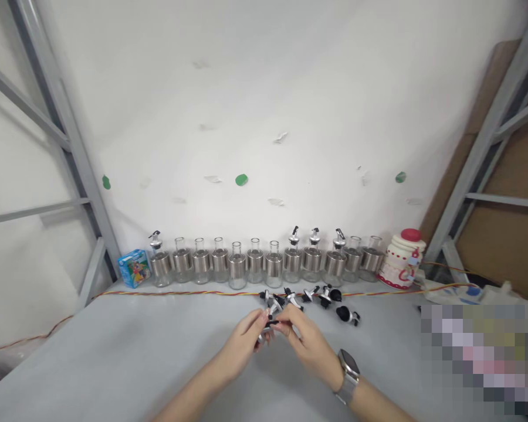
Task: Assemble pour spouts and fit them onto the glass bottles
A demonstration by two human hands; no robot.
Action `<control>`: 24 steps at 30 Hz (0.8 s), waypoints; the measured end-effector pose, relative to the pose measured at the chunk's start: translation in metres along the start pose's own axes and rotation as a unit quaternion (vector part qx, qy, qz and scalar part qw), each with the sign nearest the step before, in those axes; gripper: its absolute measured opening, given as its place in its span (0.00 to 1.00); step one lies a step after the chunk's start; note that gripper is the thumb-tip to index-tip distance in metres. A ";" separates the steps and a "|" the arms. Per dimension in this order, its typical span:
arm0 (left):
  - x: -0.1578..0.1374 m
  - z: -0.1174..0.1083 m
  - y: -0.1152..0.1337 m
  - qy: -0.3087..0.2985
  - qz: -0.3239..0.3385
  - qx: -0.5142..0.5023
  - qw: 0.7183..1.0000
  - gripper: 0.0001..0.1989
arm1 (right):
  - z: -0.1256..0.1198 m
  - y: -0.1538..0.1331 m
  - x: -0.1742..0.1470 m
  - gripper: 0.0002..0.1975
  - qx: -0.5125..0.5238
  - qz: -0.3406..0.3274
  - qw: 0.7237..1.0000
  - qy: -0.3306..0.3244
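Observation:
Both hands meet above the grey table, fingers closed on one small black-and-silver pourer spout (268, 326). My left hand (247, 334) grips it from the left, and its lower part is mostly hidden by fingers. My right hand (303, 335), with a watch on the wrist, pinches the black top part from the right. Just beyond the hands lie several loose pourer spouts (330, 295) with black stoppers. Behind them stands a row of glass bottles with metal sleeves (237, 266). Some bottles carry spouts, such as the leftmost bottle (161, 266); others have bare necks.
A blue picture box (134, 268) stands left of the bottles, a white-and-red jar (402, 261) right of them. A twisted red-yellow wire (193, 293) crosses the table (114, 357). Grey metal frames (77, 152) rise at both sides before a white wall. A blurred patch covers the right corner.

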State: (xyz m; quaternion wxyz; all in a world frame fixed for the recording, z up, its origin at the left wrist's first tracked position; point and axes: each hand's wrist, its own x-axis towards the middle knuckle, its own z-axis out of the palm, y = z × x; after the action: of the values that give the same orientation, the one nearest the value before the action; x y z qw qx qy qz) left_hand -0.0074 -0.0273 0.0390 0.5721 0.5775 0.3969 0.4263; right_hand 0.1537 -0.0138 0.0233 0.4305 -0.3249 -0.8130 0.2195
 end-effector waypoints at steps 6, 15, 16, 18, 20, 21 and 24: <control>0.006 -0.007 0.004 0.059 -0.071 -0.132 0.987 0.18 | 0.000 -0.001 -0.003 0.11 0.046 0.052 0.998 -0.006; 0.010 -0.021 0.006 0.021 -0.126 -0.269 0.955 0.23 | 0.003 0.001 -0.003 0.13 0.093 0.085 0.992 -0.024; 0.011 -0.022 0.005 0.017 -0.126 -0.281 0.951 0.23 | 0.004 0.002 -0.003 0.13 0.092 0.086 0.992 -0.028; 0.011 -0.022 0.004 0.015 -0.116 -0.300 0.947 0.21 | 0.004 0.002 -0.003 0.13 0.091 0.087 0.991 -0.034; 0.011 -0.021 0.003 0.018 -0.107 -0.308 0.945 0.20 | 0.004 0.003 -0.003 0.13 0.088 0.089 0.991 -0.038; 0.011 -0.021 0.003 0.020 -0.106 -0.309 0.945 0.19 | 0.004 0.004 -0.003 0.13 0.088 0.089 0.991 -0.040; 0.010 -0.021 0.004 0.026 -0.118 -0.314 0.942 0.20 | 0.004 0.004 -0.003 0.14 0.086 0.087 0.991 -0.044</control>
State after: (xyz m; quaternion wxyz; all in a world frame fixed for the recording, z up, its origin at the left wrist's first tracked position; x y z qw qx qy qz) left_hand -0.0241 -0.0111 0.0432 0.7601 0.3065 0.3227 0.4734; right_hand 0.1528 -0.0134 0.0163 0.3997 -0.3461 -0.7780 0.3394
